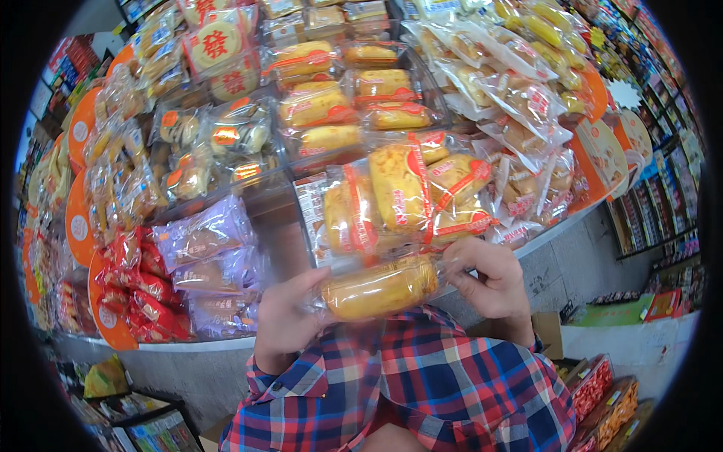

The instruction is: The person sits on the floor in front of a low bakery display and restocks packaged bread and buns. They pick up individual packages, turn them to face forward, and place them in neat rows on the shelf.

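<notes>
A bread roll in clear plastic wrap (pixel 381 288) is held level between my two hands, close in front of my body. My left hand (pixel 291 316) grips the left end of its wrapper, and my right hand (pixel 488 277) pinches the right end. Just beyond the roll lie several yellow cakes in red-banded clear bags (pixel 398 186), heaped on the display. A printed card (pixel 313 206) shows under the left side of that heap. Purple-wrapped packs (pixel 206 234) lie to the left of my left hand.
Clear dividers split the display into bins. Red-wrapped packs (pixel 149 288) fill the front left, and bagged buns (pixel 525 186) pile up on the right. Orange rounded panels (pixel 79 214) edge the left side. Stocked shelves (pixel 666 186) stand at the right. Bins of wrapped sweets (pixel 593 384) are at lower right.
</notes>
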`<move>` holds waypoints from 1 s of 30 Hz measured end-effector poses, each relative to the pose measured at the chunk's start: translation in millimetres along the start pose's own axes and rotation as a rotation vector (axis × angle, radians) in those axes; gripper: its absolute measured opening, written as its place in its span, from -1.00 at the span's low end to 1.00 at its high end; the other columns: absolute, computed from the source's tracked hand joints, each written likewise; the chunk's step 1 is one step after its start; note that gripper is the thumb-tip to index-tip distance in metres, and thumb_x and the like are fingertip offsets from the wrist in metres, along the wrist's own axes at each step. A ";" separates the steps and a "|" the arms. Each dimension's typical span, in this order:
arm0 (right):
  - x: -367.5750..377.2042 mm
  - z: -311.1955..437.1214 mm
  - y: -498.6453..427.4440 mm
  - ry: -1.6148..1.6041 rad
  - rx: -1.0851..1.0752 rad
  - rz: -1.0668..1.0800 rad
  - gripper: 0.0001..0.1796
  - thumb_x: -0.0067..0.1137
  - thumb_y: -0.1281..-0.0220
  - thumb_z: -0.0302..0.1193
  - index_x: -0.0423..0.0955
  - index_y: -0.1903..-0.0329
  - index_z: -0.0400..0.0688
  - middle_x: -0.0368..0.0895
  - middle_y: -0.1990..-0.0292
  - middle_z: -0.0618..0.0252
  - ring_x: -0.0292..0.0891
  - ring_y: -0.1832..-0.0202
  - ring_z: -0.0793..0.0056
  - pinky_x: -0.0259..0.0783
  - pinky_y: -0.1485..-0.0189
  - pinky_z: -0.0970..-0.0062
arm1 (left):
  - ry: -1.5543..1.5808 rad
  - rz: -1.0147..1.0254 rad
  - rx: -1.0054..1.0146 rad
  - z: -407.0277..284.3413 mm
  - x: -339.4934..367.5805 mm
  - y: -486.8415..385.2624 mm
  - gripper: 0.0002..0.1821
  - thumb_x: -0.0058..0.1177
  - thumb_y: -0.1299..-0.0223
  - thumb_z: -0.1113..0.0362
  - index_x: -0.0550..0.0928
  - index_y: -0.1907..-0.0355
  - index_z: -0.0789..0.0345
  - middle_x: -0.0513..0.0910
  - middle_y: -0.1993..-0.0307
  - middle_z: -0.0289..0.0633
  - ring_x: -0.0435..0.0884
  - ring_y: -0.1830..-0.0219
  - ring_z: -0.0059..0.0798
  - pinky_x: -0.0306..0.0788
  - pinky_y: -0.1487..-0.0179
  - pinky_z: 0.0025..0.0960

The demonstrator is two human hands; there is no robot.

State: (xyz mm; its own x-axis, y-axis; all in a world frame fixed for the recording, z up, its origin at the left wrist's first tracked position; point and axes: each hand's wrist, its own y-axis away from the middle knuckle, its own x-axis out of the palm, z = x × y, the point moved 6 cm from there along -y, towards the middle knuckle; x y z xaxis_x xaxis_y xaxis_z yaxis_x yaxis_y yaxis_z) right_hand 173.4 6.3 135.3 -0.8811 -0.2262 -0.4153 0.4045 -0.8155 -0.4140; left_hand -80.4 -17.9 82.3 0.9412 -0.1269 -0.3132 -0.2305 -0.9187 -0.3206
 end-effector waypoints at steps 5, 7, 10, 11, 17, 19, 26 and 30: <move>-13.6 -5.2 6.4 -0.182 0.030 -0.176 -0.91 -0.01 -0.10 -0.72 0.35 0.35 -0.30 0.46 0.37 0.19 0.44 0.30 0.38 0.39 0.18 0.48 | -0.081 0.116 0.108 -14.7 16.8 -7.8 -0.42 0.36 0.04 0.23 0.51 0.01 0.55 0.68 0.32 -0.14 0.64 0.28 -0.54 0.48 0.18 -0.50; -15.9 -7.4 12.0 -0.232 0.067 -0.227 -0.92 -0.05 -0.15 -0.71 0.34 0.31 -0.31 0.46 0.32 0.21 0.43 0.28 0.49 0.37 0.20 0.56 | -0.045 0.158 0.085 -17.9 21.8 -13.4 -0.44 0.34 0.03 0.25 0.51 0.01 0.52 0.68 0.33 -0.13 0.66 0.30 -0.42 0.48 0.19 -0.47; -23.6 -12.8 16.7 -0.263 0.097 -0.278 -0.94 -0.06 -0.19 -0.69 0.35 0.31 -0.31 0.46 0.33 0.24 0.41 0.33 0.55 0.36 0.26 0.61 | -0.012 0.174 0.056 -16.5 23.8 -12.3 -0.45 0.29 0.04 0.28 0.48 -0.03 0.42 0.68 0.38 -0.09 0.69 0.34 -0.22 0.49 0.25 -0.36; -27.6 -14.7 17.0 -0.273 0.102 -0.301 -0.96 -0.07 -0.20 -0.67 0.36 0.31 -0.31 0.46 0.33 0.24 0.40 0.35 0.58 0.35 0.28 0.62 | 0.024 0.157 0.048 -15.3 25.3 -9.0 -0.47 0.26 0.02 0.31 0.46 -0.05 0.43 0.68 0.40 -0.10 0.69 0.38 -0.26 0.49 0.28 -0.38; -82.8 -49.8 3.0 -0.379 0.158 -0.543 -0.99 -0.02 -0.19 -0.60 0.38 0.35 -0.26 0.46 0.43 0.32 0.33 0.45 0.68 0.31 0.38 0.64 | 0.194 0.096 0.087 -5.4 30.0 -10.2 -0.56 0.10 -0.06 0.50 0.44 -0.06 0.44 0.65 0.51 -0.18 0.64 0.47 -0.41 0.47 0.32 -0.46; -108.8 -66.1 -10.9 -0.369 0.212 -0.568 -0.99 0.01 -0.15 -0.58 0.39 0.35 -0.25 0.45 0.45 0.37 0.33 0.46 0.70 0.31 0.39 0.65 | 0.176 0.099 0.095 -3.0 33.5 -15.0 -0.57 0.05 -0.06 0.57 0.44 -0.06 0.45 0.64 0.45 -0.15 0.63 0.42 -0.44 0.48 0.29 -0.46; -152.3 -108.3 -80.7 0.139 0.361 -0.308 -0.93 0.05 -0.07 -0.53 0.40 0.48 -0.25 0.46 0.52 0.36 0.35 0.47 0.62 0.29 0.40 0.59 | 0.078 0.139 0.155 -8.1 42.4 -31.6 -0.55 0.03 -0.01 0.63 0.47 -0.06 0.46 0.63 0.18 0.00 0.64 0.20 -0.40 0.50 0.13 -0.43; -129.2 -86.6 -97.5 0.811 0.295 -0.261 -0.85 0.01 -0.06 -0.49 0.43 0.46 -0.36 0.54 0.51 -0.05 0.52 0.41 0.14 0.41 0.32 0.24 | 0.051 0.185 0.162 -8.9 46.0 -38.1 -0.55 0.08 0.00 0.57 0.49 -0.04 0.45 0.61 0.07 0.00 0.64 0.13 -0.34 0.50 0.12 -0.41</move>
State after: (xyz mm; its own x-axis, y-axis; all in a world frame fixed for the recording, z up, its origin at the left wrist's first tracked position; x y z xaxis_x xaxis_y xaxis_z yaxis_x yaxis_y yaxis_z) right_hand 269.0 161.2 159.2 -0.4476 0.3398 -0.8271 0.0376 -0.9170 -0.3971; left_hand -26.1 7.9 88.1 0.8897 -0.3094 -0.3356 -0.4324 -0.8068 -0.4027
